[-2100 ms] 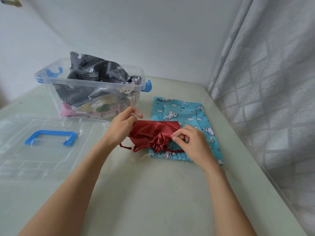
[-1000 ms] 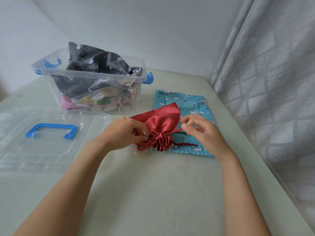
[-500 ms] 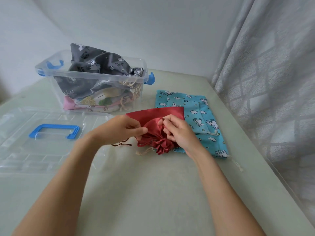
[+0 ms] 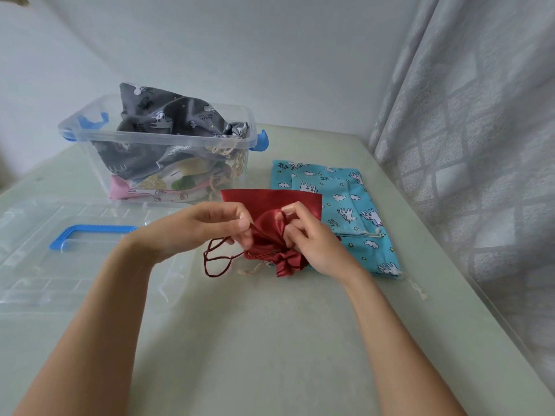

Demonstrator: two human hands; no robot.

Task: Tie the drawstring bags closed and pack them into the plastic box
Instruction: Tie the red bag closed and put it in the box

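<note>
Two hands, left point(image 4: 207, 228) and right point(image 4: 315, 238), pinch one red satin bag point(image 4: 270, 232) and its cord point(image 4: 217, 259). Two blue bags point(image 4: 345, 199) lie alongside; one clear plastic box point(image 4: 156, 139) and one lid point(image 4: 90, 253) share the pale green table point(image 4: 270, 340) by a curtain point(image 4: 480, 145).

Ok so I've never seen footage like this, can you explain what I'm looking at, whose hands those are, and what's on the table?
There is no machine here. One camera worn on a person's head looks down at their bare hands. The left hand and right hand both pinch a red satin drawstring bag, gathered at its mouth, its dark red cord looping loose. It lies partly on a blue unicorn-print bag. Behind stands the clear plastic box, already holding a grey unicorn-print bag and others. Its lid with a blue handle lies flat at the left on the pale green table.
</note>
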